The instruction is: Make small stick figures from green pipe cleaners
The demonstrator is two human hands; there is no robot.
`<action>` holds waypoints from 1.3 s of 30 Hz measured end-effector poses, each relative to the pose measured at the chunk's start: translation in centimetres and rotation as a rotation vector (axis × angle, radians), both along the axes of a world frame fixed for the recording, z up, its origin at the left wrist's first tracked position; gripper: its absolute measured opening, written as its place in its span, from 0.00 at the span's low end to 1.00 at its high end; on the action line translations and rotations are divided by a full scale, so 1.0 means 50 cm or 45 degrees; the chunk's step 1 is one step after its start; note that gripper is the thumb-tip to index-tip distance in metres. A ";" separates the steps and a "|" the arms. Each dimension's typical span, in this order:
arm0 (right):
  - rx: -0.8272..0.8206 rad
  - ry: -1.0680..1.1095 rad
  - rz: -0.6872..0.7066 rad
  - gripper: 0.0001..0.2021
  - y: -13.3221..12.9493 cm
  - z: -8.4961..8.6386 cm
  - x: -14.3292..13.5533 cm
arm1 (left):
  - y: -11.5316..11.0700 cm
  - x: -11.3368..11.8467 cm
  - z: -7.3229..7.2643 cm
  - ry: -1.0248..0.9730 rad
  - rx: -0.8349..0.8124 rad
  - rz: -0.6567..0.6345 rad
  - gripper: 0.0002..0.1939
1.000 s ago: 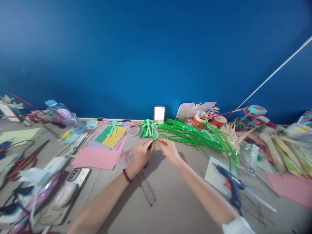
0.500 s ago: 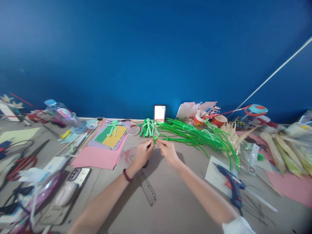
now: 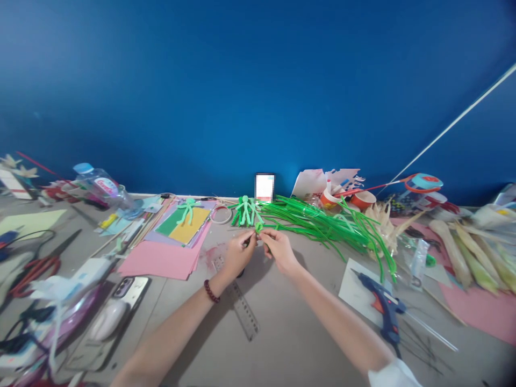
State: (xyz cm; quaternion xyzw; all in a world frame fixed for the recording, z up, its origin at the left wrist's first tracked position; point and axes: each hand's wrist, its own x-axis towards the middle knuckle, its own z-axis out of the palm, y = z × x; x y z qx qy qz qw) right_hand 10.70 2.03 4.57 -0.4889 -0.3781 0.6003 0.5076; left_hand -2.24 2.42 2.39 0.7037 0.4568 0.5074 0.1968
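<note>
Smooth blue paint on the wall, a soft sheen there, and down to the table, flat and matt! The green piece is too small to read for finish, but the figure looks fuzzy. Clear plastic now: glossy bottle, see-through ruler. Matt pink paper, smooth white plastic on the mouse, hard blue plastic on the glue gun, dry, rough husks, plain wooden sticks, and white cloth at the sleeve!

Around left hand and right hand
Ruler at six o'clock, paper stack nine, figure cluster eleven, strands between two and three, glue gun four, partly on a sheet.
</note>
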 end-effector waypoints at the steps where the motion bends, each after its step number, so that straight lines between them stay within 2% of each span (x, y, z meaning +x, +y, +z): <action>1: -0.012 0.028 0.002 0.13 0.001 0.003 0.002 | 0.001 0.002 -0.003 -0.033 -0.005 -0.008 0.09; 4: -0.035 0.051 -0.017 0.14 0.005 0.009 0.008 | 0.001 0.004 -0.004 -0.083 -0.035 -0.021 0.07; 10: 0.058 -0.140 -0.041 0.17 0.011 0.011 0.020 | -0.005 0.004 0.014 -0.187 -0.240 -0.102 0.10; 14: 0.099 -0.227 -0.049 0.16 0.010 0.016 0.024 | -0.006 0.007 0.016 -0.361 -0.375 -0.160 0.11; 17: 0.103 -0.260 -0.070 0.16 0.009 0.018 0.024 | -0.006 0.009 0.015 -0.398 -0.408 -0.180 0.11; 22: 0.116 -0.179 -0.080 0.17 0.008 0.014 0.020 | -0.008 0.008 0.019 -0.268 -0.329 -0.178 0.11; 26: 0.125 -0.127 -0.094 0.17 0.008 0.014 0.019 | -0.011 0.007 0.020 -0.059 -0.144 -0.092 0.10; 29: 0.162 -0.161 -0.093 0.14 0.009 0.015 0.021 | -0.012 0.006 0.015 -0.055 -0.121 -0.044 0.09; 34: 0.323 -0.287 -0.092 0.11 0.011 0.004 0.021 | -0.007 0.001 0.014 -0.123 -0.169 0.044 0.10; 39: 0.545 -0.477 -0.056 0.11 0.008 -0.013 0.014 | 0.001 -0.006 0.025 0.040 -0.108 0.066 0.09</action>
